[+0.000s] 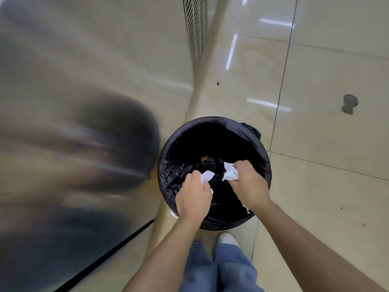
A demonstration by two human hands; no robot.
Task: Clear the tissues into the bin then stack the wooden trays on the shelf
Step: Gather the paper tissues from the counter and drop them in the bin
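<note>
A round bin (259,148) lined with a black bag stands on the floor right in front of me. Both my hands hang over its open mouth. My left hand (194,197) is shut on a crumpled white tissue (206,176) that sticks out past the fingers. My right hand (248,184) grips a second crumpled white tissue (230,171). Something small and brownish (205,158) lies deep in the bag. No wooden trays or shelf are in view.
A shiny metal wall or cabinet face (84,81) rises close on the left of the bin, with a vent grille (195,28) further back. Glossy beige floor tiles (326,144) spread to the right. My jeans and a white shoe (227,239) are just behind the bin.
</note>
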